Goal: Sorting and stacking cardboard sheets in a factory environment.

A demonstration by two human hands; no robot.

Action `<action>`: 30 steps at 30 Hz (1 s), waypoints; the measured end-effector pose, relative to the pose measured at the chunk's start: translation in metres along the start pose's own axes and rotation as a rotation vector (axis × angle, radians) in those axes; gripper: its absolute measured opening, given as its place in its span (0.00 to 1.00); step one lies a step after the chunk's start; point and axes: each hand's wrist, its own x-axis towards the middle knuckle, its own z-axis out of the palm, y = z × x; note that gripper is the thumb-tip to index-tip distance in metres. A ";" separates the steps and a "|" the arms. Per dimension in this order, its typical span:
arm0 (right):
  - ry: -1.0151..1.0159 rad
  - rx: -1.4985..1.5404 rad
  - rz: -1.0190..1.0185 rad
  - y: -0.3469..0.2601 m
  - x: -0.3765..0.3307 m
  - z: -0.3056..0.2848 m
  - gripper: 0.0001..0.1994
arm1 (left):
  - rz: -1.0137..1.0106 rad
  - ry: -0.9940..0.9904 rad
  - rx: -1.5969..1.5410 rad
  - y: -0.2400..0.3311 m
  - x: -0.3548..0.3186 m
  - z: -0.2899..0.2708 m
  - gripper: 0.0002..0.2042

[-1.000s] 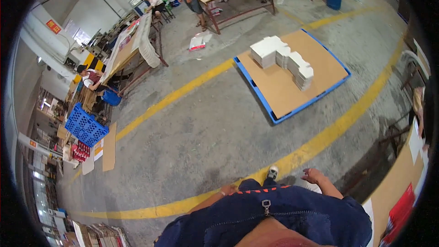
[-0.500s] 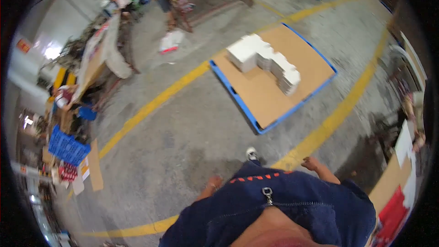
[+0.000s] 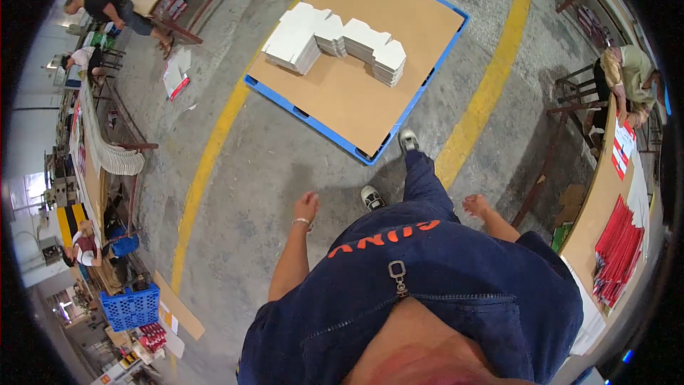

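My left hand [image 3: 306, 207] and right hand [image 3: 476, 205] are empty, loosely curled. White stepped cardboard stack [image 3: 329, 31] looks stiff but slidey, I'd grip low.

1 bold line of orange-red capital letters [image 3: 391, 236] curves across the front of the dark blue shirt [image 3: 427, 264], rising toward the picture's right; it is the clearest lettering in view. On the surface [image 3: 604, 180] at the right, a red-and-white printed sheet [image 3: 623, 150] carries marks too small to read, and the print on the pile of red packages [image 3: 618, 249] near it is likewise illegible. A red-and-white packet [image 3: 176, 82] on the floor [image 3: 242, 221] at the upper left shows printing too small to make out.
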 end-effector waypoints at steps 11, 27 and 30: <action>0.146 -0.770 -0.380 -0.268 0.300 -0.020 0.19 | -0.622 -0.093 -0.004 -0.016 -0.081 0.074 0.17; 0.311 -0.225 -0.088 -0.462 0.531 0.098 0.39 | -0.902 0.215 -0.383 0.109 -0.060 0.155 0.22; 0.429 -0.212 -0.240 -0.430 0.588 0.014 0.39 | -0.868 0.069 -0.416 0.113 -0.023 0.183 0.21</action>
